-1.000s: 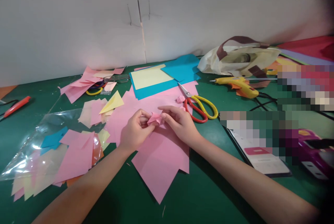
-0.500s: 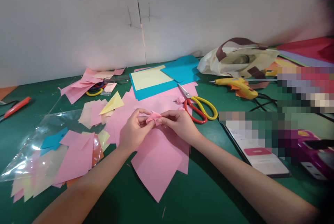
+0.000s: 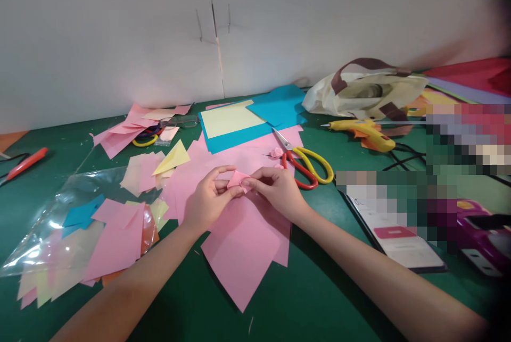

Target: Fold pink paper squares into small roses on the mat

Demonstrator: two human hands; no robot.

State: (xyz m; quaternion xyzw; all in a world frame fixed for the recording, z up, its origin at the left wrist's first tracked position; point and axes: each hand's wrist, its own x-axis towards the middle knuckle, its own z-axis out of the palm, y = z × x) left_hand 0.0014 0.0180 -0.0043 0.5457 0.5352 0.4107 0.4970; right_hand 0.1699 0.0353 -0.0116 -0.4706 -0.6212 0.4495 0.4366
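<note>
Between both hands is a small folded piece of pink paper [image 3: 238,177], held above larger pink sheets [image 3: 245,251]. My left hand [image 3: 207,198] pinches its left side between thumb and fingers, with the index finger arched above. The thumb and fingers of my right hand [image 3: 279,190] close on its right edge. Part of the folded paper is hidden by the fingertips. Just beyond my right hand lie scissors [image 3: 299,156] with one red and one yellow handle. A small pink folded paper rose [image 3: 276,153] sits beside their blades.
To the left, a clear plastic bag [image 3: 51,219] holds coloured paper pieces. Blue sheets [image 3: 223,142] lie behind the hands. A yellow glue gun [image 3: 363,132], a cloth bag [image 3: 359,89], a phone [image 3: 407,246] and a purple power strip [image 3: 483,235] are on the right.
The folded pink paper has turned slightly in my fingers and now shows a flatter face. Both hands keep their pinch in nearly the same place.
</note>
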